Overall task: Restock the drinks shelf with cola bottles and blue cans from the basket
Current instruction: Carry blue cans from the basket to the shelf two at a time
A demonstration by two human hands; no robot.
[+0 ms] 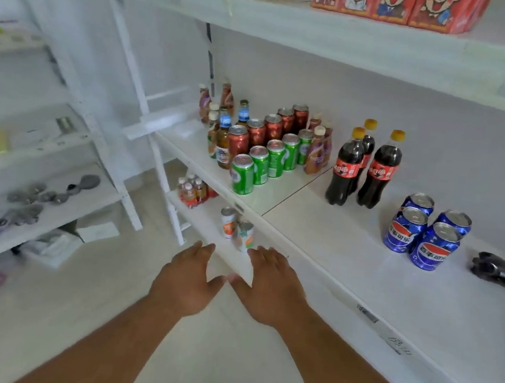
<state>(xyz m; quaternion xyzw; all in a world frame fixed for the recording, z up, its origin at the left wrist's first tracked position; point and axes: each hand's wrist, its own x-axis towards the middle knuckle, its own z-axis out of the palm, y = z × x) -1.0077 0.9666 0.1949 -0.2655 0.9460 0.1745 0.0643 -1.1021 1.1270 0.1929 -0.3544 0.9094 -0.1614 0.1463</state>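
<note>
- Across the right side runs the long white drinks shelf (348,266), the landmark for everything below.
- Below its front edge, the left hand (186,275) and right hand (272,285) hover side by side, palms down, fingers spread, both empty; thumbs nearly meet.
- On the shelf, left of its seam, stand rows of green drink cans (265,163) and red drink cans (262,133).
- Just right of the seam stand three dark cola bottles with yellow caps (363,172), upright and close together.
- Further right sit four blue cans (425,232), clustered and touching.
</note>
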